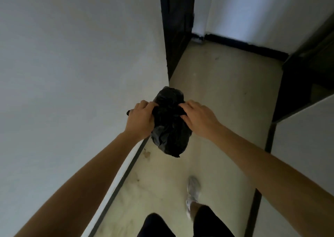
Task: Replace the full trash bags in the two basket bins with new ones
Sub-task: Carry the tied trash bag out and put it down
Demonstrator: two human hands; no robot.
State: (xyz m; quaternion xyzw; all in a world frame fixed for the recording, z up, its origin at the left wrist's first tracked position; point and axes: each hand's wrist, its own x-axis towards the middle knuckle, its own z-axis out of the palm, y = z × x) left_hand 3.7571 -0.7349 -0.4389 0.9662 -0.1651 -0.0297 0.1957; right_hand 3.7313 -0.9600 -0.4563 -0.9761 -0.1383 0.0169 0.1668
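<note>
- Holding position noted: the black trash bag (169,133) hangs in the air over the corridor floor (226,95), directly ahead of the person. It touches neither the floor nor the white wall (72,55) on the left.
- State of the left hand (141,118): the fingers are curled round gathered plastic at the bag's upper left. A short black tail of plastic shows past the hand's outer edge.
- State of the right hand (197,116): the fingers are curled and pinch a fold at the bag's upper right.
- Governing relation: the bag lies between the two hands, inward of each set of fingers. The hands face each other across its bunched neck.
- Long axis: it runs away from the person, crosswise to the line joining the hands. The bulk of the bag sags below and nearer than the grip line.
- Proximity: both hands are level and equally near the neck, so neither has the advantage.
- Assessment: the neck appears to be being closed or knotted while the person walks, with one grey shoe (193,188) forward. Any knot would call for the hands to cross over the neck.
- Bins: no basket bin is in view. A dark door frame (173,28) stands ahead.
- Risk, as judged: thin plastic may tear or slip under a tight pull.
</note>
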